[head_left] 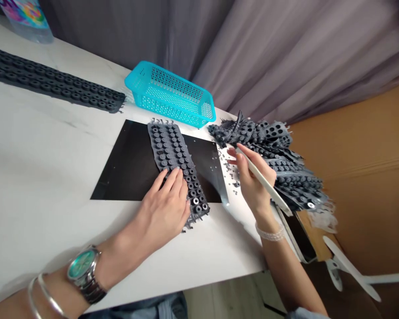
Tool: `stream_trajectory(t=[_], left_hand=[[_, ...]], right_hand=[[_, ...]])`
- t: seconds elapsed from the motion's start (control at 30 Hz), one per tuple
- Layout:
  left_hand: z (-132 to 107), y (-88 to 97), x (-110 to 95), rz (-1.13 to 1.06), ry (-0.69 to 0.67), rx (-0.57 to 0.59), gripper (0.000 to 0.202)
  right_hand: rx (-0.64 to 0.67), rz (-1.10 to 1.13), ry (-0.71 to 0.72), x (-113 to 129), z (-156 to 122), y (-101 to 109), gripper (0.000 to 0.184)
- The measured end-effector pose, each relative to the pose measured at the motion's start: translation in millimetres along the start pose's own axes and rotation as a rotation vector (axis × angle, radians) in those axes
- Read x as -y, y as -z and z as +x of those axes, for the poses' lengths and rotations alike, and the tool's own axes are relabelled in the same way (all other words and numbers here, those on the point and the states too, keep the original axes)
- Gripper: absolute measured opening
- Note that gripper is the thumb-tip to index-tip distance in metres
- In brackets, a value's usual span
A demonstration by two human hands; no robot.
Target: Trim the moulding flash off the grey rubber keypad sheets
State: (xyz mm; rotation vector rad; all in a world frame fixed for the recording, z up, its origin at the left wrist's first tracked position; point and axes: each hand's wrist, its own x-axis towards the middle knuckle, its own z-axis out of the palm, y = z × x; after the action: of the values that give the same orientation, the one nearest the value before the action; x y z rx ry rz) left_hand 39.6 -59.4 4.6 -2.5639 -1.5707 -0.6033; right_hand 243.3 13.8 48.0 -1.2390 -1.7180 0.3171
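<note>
White table (43,168), black sheet (126,164), teal basket (166,79)

Two hands: the left hand (162,208) lies on one grey moulded rubber strip (173,155), and the right hand (252,177) holds one white flat stick (264,179). A second strip (49,77) lies far left; the heap of strips (269,159) at right is too tangled to count (the loose crumbs (234,188) beside it likewise). Also one black sheet (129,164), one turquoise perforated plastic basket (171,94) and one plastic bottle (23,22). Worn: one wristwatch (84,270) and two bangles (36,297) on the left arm, one beaded bracelet (269,232) on the right.
</note>
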Motion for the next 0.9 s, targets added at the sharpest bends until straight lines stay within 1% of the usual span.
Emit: stream_trajectory(t=[0.07, 0.17, 0.27, 0.33, 0.43, 0.53, 0.7, 0.9], left_hand=[[-0.2, 0.4, -1.1, 0.006, -0.002, 0.018, 0.046], [0.0, 2.2, -2.3, 0.005, 0.01, 0.039, 0.046], [0.3, 3.6, -3.3, 0.01, 0.007, 0.063, 0.046], [0.2, 3.6, -3.6, 0.024, 0.005, 0.075, 0.046], [-0.5, 2.2, -3.5, 0.042, 0.001, 0.079, 0.047], [-1.4, 0.6, -3.4, 0.057, -0.011, 0.078, 0.047], [-1.5, -0.4, -4.2, 0.087, -0.003, 0.088, 0.048], [-1.3, -1.4, -3.8, 0.055, 0.009, 0.085, 0.047]], right_hand=[[0.103, -0.056, 0.085, 7.7, -3.1, -4.3, 0.026], [0.299, -0.11, 0.29, 12.7, -13.3, -11.5, 0.023], [0.466, -0.112, 0.495, 7.0, -24.2, -16.7, 0.03], [0.546, -0.107, 0.566, -0.6, -28.2, -19.0, 0.034], [0.579, -0.115, 0.632, -10.6, -28.5, -22.0, 0.038], [0.59, -0.146, 0.684, -14.5, -26.1, -24.8, 0.038], [0.611, -0.211, 0.767, -12.9, -23.5, -26.4, 0.035], [0.66, -0.335, 0.81, -7.6, -22.5, -23.2, 0.032]])
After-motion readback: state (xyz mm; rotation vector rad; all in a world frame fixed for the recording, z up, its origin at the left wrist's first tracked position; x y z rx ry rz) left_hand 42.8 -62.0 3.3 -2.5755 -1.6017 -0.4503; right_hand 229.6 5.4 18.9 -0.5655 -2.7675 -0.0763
